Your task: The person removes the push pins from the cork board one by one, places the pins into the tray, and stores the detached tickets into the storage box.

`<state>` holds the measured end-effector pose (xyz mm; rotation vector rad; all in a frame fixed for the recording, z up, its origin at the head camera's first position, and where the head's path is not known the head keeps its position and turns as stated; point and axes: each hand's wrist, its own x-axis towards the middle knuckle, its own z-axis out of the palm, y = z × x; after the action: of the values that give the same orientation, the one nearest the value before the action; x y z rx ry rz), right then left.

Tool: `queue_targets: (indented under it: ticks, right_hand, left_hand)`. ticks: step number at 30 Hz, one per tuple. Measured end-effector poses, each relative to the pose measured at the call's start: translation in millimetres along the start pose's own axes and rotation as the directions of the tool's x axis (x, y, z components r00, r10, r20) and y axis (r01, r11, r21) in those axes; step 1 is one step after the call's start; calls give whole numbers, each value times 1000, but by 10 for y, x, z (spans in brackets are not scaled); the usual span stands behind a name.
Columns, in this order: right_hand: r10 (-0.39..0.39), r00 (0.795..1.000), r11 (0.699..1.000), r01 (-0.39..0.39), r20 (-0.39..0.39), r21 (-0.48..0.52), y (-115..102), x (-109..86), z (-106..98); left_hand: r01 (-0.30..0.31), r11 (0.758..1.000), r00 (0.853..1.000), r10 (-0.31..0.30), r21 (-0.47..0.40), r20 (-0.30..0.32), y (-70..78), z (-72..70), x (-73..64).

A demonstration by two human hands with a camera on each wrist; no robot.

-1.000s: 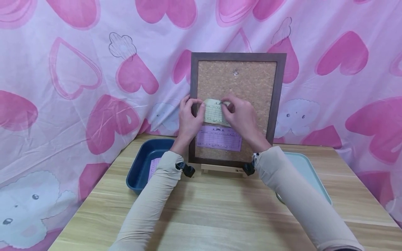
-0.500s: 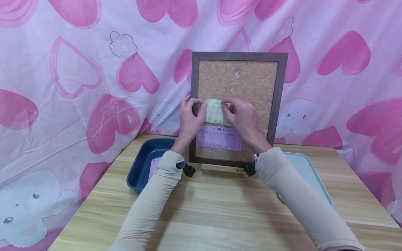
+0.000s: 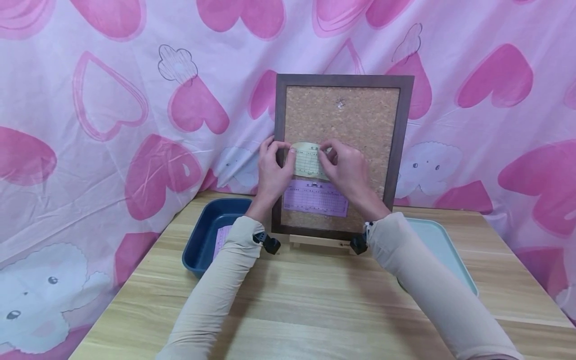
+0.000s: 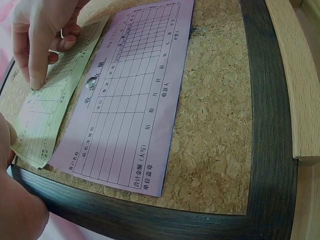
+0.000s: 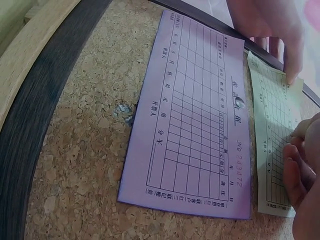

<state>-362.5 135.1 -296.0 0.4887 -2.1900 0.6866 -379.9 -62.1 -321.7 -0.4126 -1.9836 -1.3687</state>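
A pale green receipt slip [image 3: 307, 161] lies against the cork board [image 3: 339, 125], just above a purple receipt slip [image 3: 315, 198]. My left hand [image 3: 274, 167] pinches the green slip's upper left corner, its other fingers by the frame's left side. Thumb and forefinger of my right hand [image 3: 347, 165] meet at the green slip's top middle, pinching what looks like a thumbtack, mostly hidden by the fingertips. In the right wrist view a silver thumbtack [image 5: 240, 102] holds the purple slip at its heading. The green slip's right part is behind my right hand in the head view.
The dark-framed board stands on a wooden easel [image 3: 319, 241]. To the left is a navy tray [image 3: 193, 250] with another purple slip [image 3: 221, 239] inside. A pale blue-green tray [image 3: 443, 245] lies to the right, partly behind my sleeve. A heart-patterned curtain [image 3: 112, 100] hangs behind.
Both hands stay at the green slip, with only slight finger movement of my right hand at its top edge. The whole view has shifted very slightly.
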Motion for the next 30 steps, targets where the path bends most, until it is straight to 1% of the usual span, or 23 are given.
queue_targets:
  ticks: [7, 11, 17, 20, 24, 27, 30]
  right_hand:
    - [22, 999, 999, -23, 45, 26, 17, -48, -31]
    - [36, 998, 998, -38, 43, 45, 43, -91, -46]
    - [53, 997, 993, -59, 59, 104, 87, -179, -107]
    - [49, 997, 991, -56, 56, 123, 121, -224, -135]
    - [50, 997, 989, -57, 55, 136, 166, -287, -175]
    - [64, 996, 987, -73, 62, 146, 198, -338, -219]
    - [73, 996, 984, -82, 60, 161, 235, -385, -275]
  left_hand:
    - [-1, 1000, 1000, 1, 15, -3, 3, 9, -10]
    - [5, 1000, 1000, -6, 15, 6, -14, 12, -24]
    - [8, 1000, 1000, -8, 23, 8, -19, 8, -70]
    - [4, 1000, 1000, -3, 21, -5, -12, 7, -93]
    - [-2, 999, 999, 4, 41, -43, -7, -9, -117]
    - [-14, 999, 997, 17, 47, -71, 0, -41, -130]
    - [-37, 999, 995, 40, 39, -86, 14, -88, -139]
